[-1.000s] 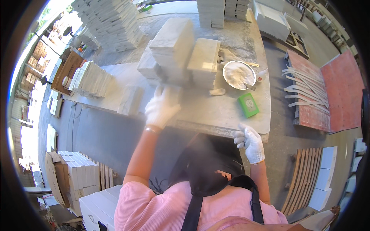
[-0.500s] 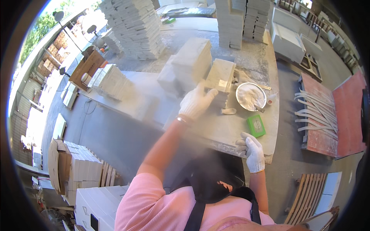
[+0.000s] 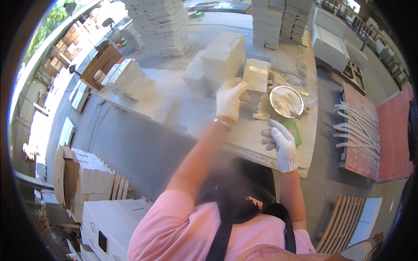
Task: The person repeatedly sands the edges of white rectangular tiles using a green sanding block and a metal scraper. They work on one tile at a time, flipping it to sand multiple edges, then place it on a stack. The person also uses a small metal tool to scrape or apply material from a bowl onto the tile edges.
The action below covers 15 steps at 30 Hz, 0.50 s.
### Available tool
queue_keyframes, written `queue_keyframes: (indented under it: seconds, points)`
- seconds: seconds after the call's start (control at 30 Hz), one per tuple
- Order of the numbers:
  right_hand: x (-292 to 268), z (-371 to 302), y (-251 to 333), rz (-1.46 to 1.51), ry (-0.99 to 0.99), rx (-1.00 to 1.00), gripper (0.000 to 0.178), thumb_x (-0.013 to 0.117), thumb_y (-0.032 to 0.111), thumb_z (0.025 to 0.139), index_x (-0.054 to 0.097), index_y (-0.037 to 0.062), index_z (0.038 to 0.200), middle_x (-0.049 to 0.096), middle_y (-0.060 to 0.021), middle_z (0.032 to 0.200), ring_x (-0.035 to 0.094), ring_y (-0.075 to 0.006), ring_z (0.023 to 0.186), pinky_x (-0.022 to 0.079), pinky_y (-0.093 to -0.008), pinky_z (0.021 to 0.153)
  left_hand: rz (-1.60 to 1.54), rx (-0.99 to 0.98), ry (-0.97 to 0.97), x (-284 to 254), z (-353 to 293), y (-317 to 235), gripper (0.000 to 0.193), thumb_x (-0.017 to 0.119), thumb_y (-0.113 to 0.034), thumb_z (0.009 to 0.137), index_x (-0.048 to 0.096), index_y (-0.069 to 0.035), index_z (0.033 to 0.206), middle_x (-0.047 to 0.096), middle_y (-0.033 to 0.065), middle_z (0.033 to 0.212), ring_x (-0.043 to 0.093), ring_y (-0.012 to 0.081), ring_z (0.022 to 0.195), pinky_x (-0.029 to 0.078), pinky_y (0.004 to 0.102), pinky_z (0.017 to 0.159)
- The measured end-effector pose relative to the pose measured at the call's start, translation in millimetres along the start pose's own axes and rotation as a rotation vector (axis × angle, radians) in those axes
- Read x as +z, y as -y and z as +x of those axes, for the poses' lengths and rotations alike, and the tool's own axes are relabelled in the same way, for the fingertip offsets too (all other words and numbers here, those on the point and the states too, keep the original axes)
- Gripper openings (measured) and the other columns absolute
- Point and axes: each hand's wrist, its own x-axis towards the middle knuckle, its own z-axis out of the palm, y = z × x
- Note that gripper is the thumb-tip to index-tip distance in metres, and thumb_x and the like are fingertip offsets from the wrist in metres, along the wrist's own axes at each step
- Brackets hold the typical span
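Observation:
My left hand (image 3: 231, 99), in a white knitted glove, is at the near left edge of a small stack of pale tiles (image 3: 256, 71). Its fingers bend loosely with the thumb apart; I cannot make out anything held, and whether it touches the stack is unclear. My right hand (image 3: 282, 145), gloved too, hovers over the table's near edge with fingers apart and nothing in them. It partly covers a green box (image 3: 293, 132). Beyond that sits a round metal bowl (image 3: 286, 101) of white powdery material, a tool handle leaning on its rim. A small pale piece (image 3: 261, 116) lies beside the bowl.
Larger pale blocks (image 3: 222, 54) stand behind my left hand on the dusty table (image 3: 217, 126). Tall tile stacks (image 3: 159, 26) rise at the back. A tile stack (image 3: 126, 80) sits left, near a cardboard box (image 3: 101, 65). Pale strips (image 3: 357, 128) lie on a red stand at right.
My left hand has moved right, closer to the small tile stack. My right hand has risen from the table edge and now overlaps the green box. The whole view has shifted slightly.

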Motion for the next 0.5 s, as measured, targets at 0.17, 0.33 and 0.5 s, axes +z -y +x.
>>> queue_keyframes:
  seconds: [0.17, 0.33, 0.5]
  points:
    - [1.7, 3.6, 1.3, 0.068, -0.054, 0.051, 0.058, 0.052, 0.037, 0.106, 0.049, -0.0020, 0.147, 0.072, -0.0151, 0.101, 0.070, -0.0180, 0.078, 0.052, -0.0265, 0.058, -0.244, -0.061, 0.137, -10.4, -20.5, -5.4, 0.065, 0.076, -0.016, 0.086, 0.052, 0.004, 0.143, 0.070, 0.0089, 0.093, 0.063, 0.0135, 0.065, 0.048, 0.0254, 0.057]
    - [9.3, 5.6, 4.6, 0.396, 0.168, 0.028, 0.070, 0.052, 0.047, 0.104, 0.043, -0.0056, 0.150, 0.069, -0.0170, 0.119, 0.070, -0.0209, 0.095, 0.055, -0.0282, 0.062, -0.161, -0.127, 0.298, -32.9, -74.6, -4.7, 0.082, 0.075, -0.015, 0.088, 0.035, 0.003, 0.157, 0.069, 0.0077, 0.093, 0.062, 0.0097, 0.071, 0.048, 0.0234, 0.061]
    - [9.1, -15.6, 7.8, 0.303, 0.119, 0.003, 0.049, 0.057, 0.021, 0.099, 0.055, -0.0052, 0.141, 0.066, -0.0137, 0.125, 0.065, -0.0221, 0.109, 0.053, -0.0307, 0.086, 0.094, -0.261, 0.606, -59.2, -120.5, -0.1, 0.091, 0.075, -0.021, 0.090, 0.025, 0.000, 0.162, 0.064, 0.0079, 0.114, 0.060, 0.0106, 0.089, 0.048, 0.0258, 0.078]
